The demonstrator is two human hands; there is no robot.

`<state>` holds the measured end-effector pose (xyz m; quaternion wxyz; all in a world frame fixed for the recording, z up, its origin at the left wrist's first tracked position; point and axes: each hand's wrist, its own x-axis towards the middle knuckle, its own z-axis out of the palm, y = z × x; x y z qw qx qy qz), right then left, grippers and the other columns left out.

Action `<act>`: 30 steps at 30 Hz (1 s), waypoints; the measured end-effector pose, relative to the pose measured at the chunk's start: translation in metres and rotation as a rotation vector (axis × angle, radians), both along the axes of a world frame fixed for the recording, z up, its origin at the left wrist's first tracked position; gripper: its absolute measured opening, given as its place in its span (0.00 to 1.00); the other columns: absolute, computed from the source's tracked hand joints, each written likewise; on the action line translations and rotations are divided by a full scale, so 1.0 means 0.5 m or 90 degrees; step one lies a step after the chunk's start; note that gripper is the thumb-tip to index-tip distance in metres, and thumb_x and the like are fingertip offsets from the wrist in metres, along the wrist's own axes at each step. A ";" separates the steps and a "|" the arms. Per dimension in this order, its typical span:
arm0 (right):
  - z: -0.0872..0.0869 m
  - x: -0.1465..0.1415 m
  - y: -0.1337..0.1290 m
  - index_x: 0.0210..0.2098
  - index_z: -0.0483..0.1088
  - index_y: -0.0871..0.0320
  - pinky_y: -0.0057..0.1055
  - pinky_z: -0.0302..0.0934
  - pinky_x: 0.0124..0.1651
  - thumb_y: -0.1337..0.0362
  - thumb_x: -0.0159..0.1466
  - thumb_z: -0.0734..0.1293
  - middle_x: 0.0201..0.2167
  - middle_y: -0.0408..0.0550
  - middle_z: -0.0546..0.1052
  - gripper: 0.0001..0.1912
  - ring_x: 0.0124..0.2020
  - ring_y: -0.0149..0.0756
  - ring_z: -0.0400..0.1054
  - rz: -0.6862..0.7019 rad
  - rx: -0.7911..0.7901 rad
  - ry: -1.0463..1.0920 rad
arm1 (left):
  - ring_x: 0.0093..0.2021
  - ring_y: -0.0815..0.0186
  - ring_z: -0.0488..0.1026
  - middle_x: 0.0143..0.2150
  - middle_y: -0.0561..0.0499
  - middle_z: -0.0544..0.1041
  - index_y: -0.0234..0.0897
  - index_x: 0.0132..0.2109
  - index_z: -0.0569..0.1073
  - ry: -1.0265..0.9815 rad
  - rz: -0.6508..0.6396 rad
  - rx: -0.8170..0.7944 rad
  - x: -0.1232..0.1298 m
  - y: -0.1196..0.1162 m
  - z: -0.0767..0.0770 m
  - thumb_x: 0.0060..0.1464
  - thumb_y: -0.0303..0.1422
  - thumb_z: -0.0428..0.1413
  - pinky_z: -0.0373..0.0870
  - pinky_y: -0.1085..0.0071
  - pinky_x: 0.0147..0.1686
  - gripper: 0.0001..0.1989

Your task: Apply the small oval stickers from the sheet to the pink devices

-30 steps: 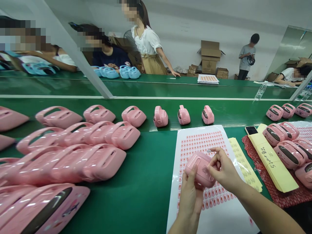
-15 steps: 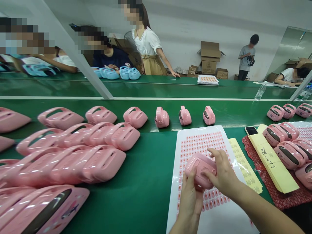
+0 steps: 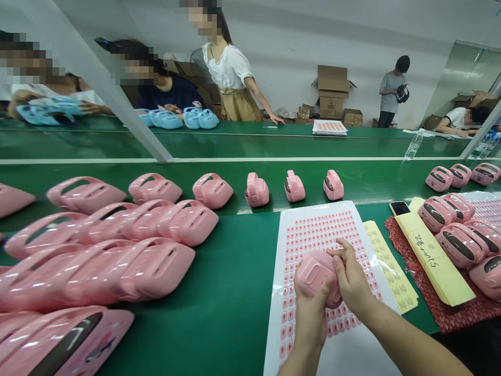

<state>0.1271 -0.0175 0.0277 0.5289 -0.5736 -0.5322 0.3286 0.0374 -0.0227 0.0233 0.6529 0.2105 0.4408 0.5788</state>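
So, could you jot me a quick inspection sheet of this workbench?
Surface: green conveyor belt.
Job's things: pink plastic case, held above a white sheet of pink stickers.
Clutter: phone, yellow label sheet, red mat, more pink cases in rows.
Hands: left hand cups the case from below; right hand grips its side.
Cables: nothing seen.
Surroundings: standing co-worker across the belt, cardboard boxes by the wall.

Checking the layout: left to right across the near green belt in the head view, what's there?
Glossy pink plastic cases → white sticker sheet → yellow sticker sheets → red textured mat → more pink cases
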 end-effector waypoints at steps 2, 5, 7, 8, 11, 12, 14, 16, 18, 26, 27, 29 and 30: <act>-0.001 0.001 -0.004 0.55 0.57 0.56 0.39 0.63 0.50 0.63 0.66 0.55 0.44 0.51 0.75 0.18 0.48 0.39 0.70 -0.005 0.017 0.014 | 0.51 0.55 0.70 0.53 0.46 0.71 0.48 0.61 0.55 0.029 -0.011 0.037 0.002 -0.004 -0.005 0.34 0.37 0.69 0.70 0.63 0.45 0.48; 0.001 0.010 -0.007 0.56 0.56 0.56 0.38 0.62 0.51 0.63 0.66 0.55 0.44 0.51 0.75 0.19 0.48 0.38 0.69 -0.028 0.041 0.021 | 0.47 0.57 0.72 0.53 0.47 0.70 0.53 0.64 0.46 0.068 -0.050 0.059 0.003 -0.013 -0.002 0.33 0.38 0.69 0.71 0.64 0.42 0.55; 0.000 0.015 -0.008 0.57 0.55 0.56 0.38 0.63 0.51 0.64 0.67 0.54 0.43 0.50 0.76 0.19 0.48 0.37 0.69 -0.038 0.052 0.015 | 0.43 0.57 0.73 0.52 0.47 0.71 0.54 0.64 0.46 0.081 -0.073 0.077 0.004 -0.017 0.002 0.31 0.37 0.69 0.72 0.63 0.39 0.56; -0.001 0.017 -0.009 0.58 0.54 0.56 0.38 0.63 0.50 0.65 0.67 0.54 0.42 0.50 0.76 0.20 0.48 0.37 0.70 -0.037 0.059 0.009 | 0.43 0.57 0.73 0.52 0.47 0.71 0.53 0.63 0.49 0.081 -0.071 0.088 0.005 -0.018 0.004 0.31 0.37 0.69 0.72 0.63 0.39 0.55; -0.004 0.012 -0.016 0.59 0.52 0.56 0.39 0.64 0.50 0.65 0.67 0.54 0.45 0.52 0.75 0.21 0.49 0.38 0.69 -0.021 0.084 -0.014 | 0.48 0.57 0.71 0.52 0.48 0.70 0.51 0.59 0.57 0.051 -0.018 0.094 0.010 -0.017 0.003 0.34 0.38 0.68 0.71 0.65 0.41 0.45; -0.003 0.008 -0.020 0.59 0.52 0.56 0.40 0.64 0.51 0.65 0.67 0.54 0.46 0.53 0.75 0.21 0.49 0.38 0.69 -0.016 0.091 -0.020 | 0.49 0.57 0.70 0.52 0.48 0.70 0.50 0.58 0.60 0.037 0.006 0.085 0.011 -0.016 0.001 0.35 0.39 0.68 0.71 0.66 0.42 0.42; 0.000 0.001 -0.030 0.59 0.51 0.56 0.42 0.62 0.53 0.65 0.67 0.54 0.49 0.54 0.73 0.22 0.52 0.39 0.67 0.007 0.099 -0.026 | 0.50 0.56 0.70 0.51 0.49 0.72 0.48 0.55 0.64 0.003 0.043 0.061 0.010 -0.015 -0.001 0.35 0.40 0.67 0.71 0.65 0.44 0.38; 0.003 -0.003 -0.041 0.59 0.50 0.56 0.43 0.61 0.55 0.65 0.67 0.55 0.51 0.55 0.72 0.22 0.54 0.40 0.66 0.057 0.104 -0.017 | 0.49 0.53 0.71 0.47 0.47 0.75 0.44 0.51 0.69 -0.041 0.065 0.032 -0.002 -0.013 0.000 0.33 0.45 0.67 0.71 0.63 0.44 0.35; -0.002 -0.006 -0.055 0.60 0.48 0.55 0.42 0.61 0.55 0.66 0.67 0.54 0.51 0.54 0.72 0.22 0.54 0.39 0.66 0.100 0.112 0.009 | 0.50 0.49 0.71 0.44 0.46 0.77 0.41 0.47 0.72 -0.087 0.095 0.015 -0.030 -0.012 0.005 0.32 0.51 0.65 0.72 0.60 0.44 0.33; -0.144 -0.087 -0.134 0.58 0.55 0.58 0.40 0.66 0.40 0.69 0.60 0.62 0.39 0.54 0.77 0.27 0.39 0.43 0.71 0.271 0.179 -0.330 | 0.62 0.49 0.57 0.53 0.57 0.74 0.52 0.42 0.75 -0.053 0.274 0.160 -0.205 -0.043 0.038 0.28 0.54 0.65 0.77 0.66 0.32 0.29; -0.159 -0.099 -0.139 0.58 0.55 0.59 0.40 0.66 0.38 0.70 0.60 0.62 0.38 0.55 0.77 0.27 0.38 0.44 0.71 0.281 0.195 -0.382 | 0.62 0.48 0.56 0.54 0.57 0.73 0.53 0.42 0.75 -0.051 0.278 0.161 -0.215 -0.052 0.038 0.26 0.53 0.66 0.77 0.65 0.33 0.31; -0.179 -0.116 -0.146 0.58 0.57 0.61 0.39 0.64 0.34 0.71 0.62 0.60 0.35 0.55 0.78 0.24 0.37 0.44 0.71 0.270 0.243 -0.453 | 0.63 0.47 0.55 0.55 0.57 0.72 0.54 0.43 0.75 -0.070 0.281 0.156 -0.225 -0.067 0.032 0.24 0.51 0.68 0.77 0.62 0.36 0.32; -0.183 -0.119 -0.149 0.58 0.57 0.62 0.38 0.63 0.34 0.72 0.64 0.58 0.35 0.55 0.79 0.22 0.37 0.44 0.71 0.260 0.268 -0.472 | 0.63 0.47 0.55 0.55 0.57 0.72 0.54 0.43 0.74 -0.084 0.280 0.151 -0.226 -0.074 0.027 0.23 0.50 0.68 0.77 0.61 0.38 0.32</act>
